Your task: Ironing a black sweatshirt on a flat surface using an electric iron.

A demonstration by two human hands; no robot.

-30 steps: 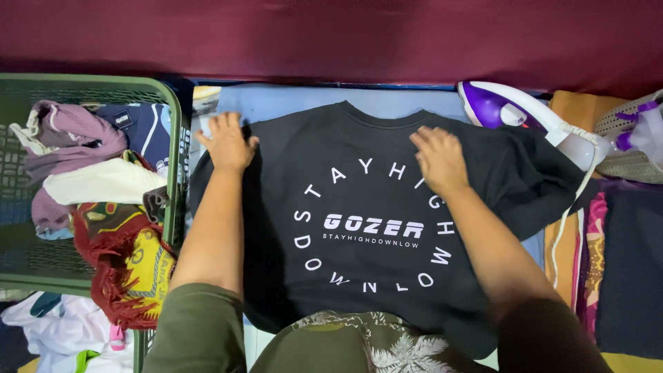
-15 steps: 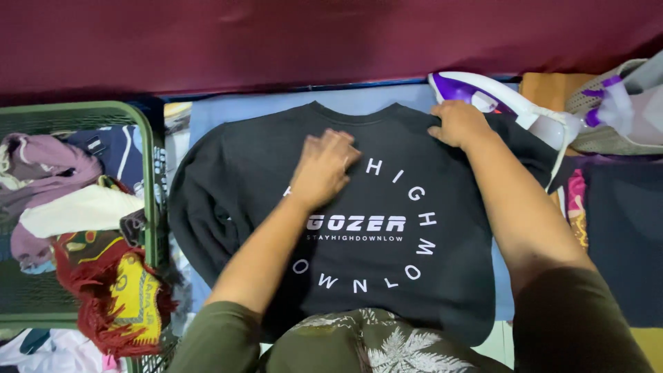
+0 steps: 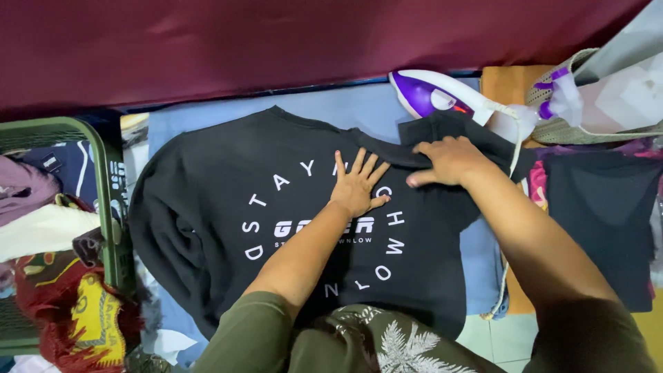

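A black T-shirt (image 3: 228, 207) with white printed lettering in a ring lies spread on a light blue ironing pad (image 3: 331, 107). My left hand (image 3: 358, 183) presses flat on the middle of the shirt, fingers spread. My right hand (image 3: 449, 160) grips the shirt's right sleeve, which is folded inward over the body. A purple and white iron (image 3: 442, 97) rests just beyond my right hand, its cord trailing down the right side.
A green laundry basket (image 3: 110, 200) with several mixed clothes stands at the left. A dark red cloth (image 3: 311, 41) runs across the back. Another black garment (image 3: 601, 207) and a woven bag (image 3: 587, 103) lie at the right.
My left hand slid from the shirt's left shoulder to its middle. My right hand moved to the right sleeve and folded it inward. The view shifted left.
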